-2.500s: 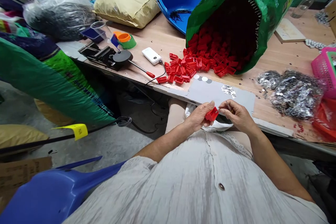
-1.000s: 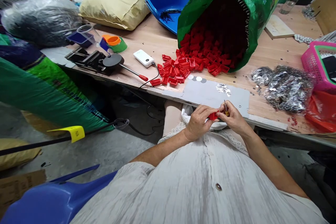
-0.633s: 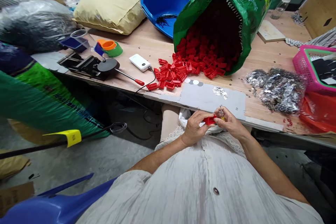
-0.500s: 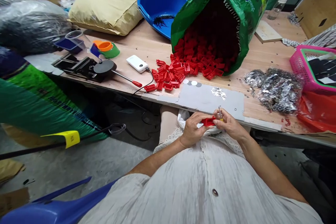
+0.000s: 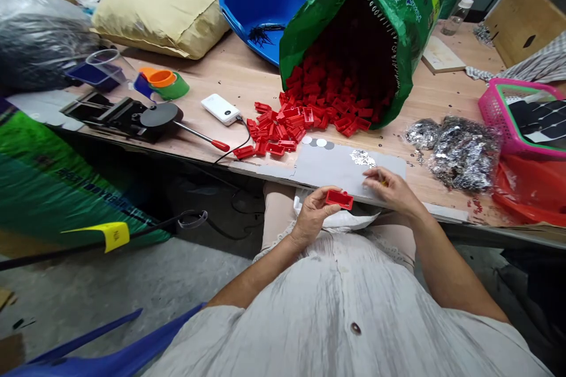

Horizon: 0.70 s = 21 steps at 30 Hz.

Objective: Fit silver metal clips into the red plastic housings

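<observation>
My left hand (image 5: 313,213) pinches a small red plastic piece (image 5: 339,198) above my lap, just under the table edge. My right hand (image 5: 389,187) has come away from it and rests on the grey mat (image 5: 336,166) with fingers curled; a small yellow-tipped thing shows between them, too small to name. A little heap of shiny metal bits (image 5: 362,158) lies on the mat just ahead of that hand. Several more red pieces (image 5: 283,129) spill from a tipped green sack (image 5: 389,17).
A white power bank (image 5: 220,109), a black press tool with a red-tipped lever (image 5: 137,118), a blue basin (image 5: 260,6), bags of metal parts (image 5: 460,150), a pink basket (image 5: 522,118) and a tan sack (image 5: 163,0) sit on the wooden table.
My hands have parted: the right one left the red piece and moved onto the grey mat, while the left one keeps the piece. My view drifted right and down.
</observation>
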Each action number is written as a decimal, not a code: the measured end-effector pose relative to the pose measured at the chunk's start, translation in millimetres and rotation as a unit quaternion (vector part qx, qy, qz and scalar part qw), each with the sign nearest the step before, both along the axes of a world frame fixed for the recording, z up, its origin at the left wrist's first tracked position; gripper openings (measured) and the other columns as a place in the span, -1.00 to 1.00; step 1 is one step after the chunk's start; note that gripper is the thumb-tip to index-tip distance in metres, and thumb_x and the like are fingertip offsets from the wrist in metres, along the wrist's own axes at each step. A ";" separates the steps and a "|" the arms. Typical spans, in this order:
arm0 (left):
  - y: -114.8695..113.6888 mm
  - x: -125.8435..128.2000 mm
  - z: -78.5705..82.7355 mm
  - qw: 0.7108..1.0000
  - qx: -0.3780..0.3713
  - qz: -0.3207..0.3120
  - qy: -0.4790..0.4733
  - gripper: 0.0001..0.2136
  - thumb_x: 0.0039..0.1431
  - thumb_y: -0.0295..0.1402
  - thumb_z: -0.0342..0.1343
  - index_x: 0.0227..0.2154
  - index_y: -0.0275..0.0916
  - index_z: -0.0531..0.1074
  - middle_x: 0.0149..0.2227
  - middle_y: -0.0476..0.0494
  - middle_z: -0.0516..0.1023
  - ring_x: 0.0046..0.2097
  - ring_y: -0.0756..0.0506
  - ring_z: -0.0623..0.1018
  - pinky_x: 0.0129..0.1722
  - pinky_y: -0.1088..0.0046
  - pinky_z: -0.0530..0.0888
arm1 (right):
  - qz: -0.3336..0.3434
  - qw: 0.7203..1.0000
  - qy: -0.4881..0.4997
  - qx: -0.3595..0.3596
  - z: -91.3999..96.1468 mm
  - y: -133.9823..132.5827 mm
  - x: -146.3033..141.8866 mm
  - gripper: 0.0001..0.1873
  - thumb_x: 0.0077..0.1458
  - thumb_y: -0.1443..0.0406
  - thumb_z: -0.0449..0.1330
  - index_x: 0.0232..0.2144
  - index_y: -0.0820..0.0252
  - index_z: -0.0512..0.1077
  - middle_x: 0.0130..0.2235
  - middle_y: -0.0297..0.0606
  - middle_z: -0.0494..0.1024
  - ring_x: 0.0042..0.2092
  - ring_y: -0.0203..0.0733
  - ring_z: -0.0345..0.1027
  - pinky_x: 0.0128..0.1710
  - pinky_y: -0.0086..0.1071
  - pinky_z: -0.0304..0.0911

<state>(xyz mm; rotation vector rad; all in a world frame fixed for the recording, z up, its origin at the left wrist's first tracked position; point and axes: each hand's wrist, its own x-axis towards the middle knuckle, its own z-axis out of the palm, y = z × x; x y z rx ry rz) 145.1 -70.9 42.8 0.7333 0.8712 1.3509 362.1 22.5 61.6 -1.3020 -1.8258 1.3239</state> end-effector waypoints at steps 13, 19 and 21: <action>6.2 -1.6 25.7 0.948 -0.195 0.020 -0.250 -0.86 0.18 -0.31 0.23 -0.26 -0.27 0.47 -0.22 -0.10 0.62 -0.17 -0.06 0.64 0.07 0.28 0.53 | -0.061 0.932 -0.296 0.198 -22.0 59.6 9.4 -0.90 0.11 0.24 0.16 -0.35 0.11 0.45 -0.30 -0.19 0.57 -0.26 -0.06 0.38 -0.20 -0.22 0.21; 6.6 1.1 28.0 0.936 -0.227 0.030 -0.268 -0.85 0.24 -0.31 0.16 -0.33 -0.32 0.50 -0.26 -0.16 0.63 -0.15 -0.06 0.64 0.05 0.32 0.54 | -0.102 0.938 -0.274 0.184 -19.2 57.4 12.9 -0.90 0.11 0.23 0.13 -0.32 0.11 0.39 -0.30 -0.16 0.57 -0.28 -0.04 0.38 -0.24 -0.23 0.20; 5.9 1.0 27.2 0.939 -0.224 0.031 -0.259 -0.85 0.22 -0.31 0.19 -0.33 -0.32 0.49 -0.26 -0.17 0.63 -0.14 -0.08 0.64 0.06 0.30 0.54 | -0.120 0.947 -0.237 0.179 -16.8 53.9 14.1 -0.89 0.10 0.23 0.15 -0.30 0.11 0.39 -0.28 -0.17 0.57 -0.27 -0.05 0.40 -0.23 -0.24 0.21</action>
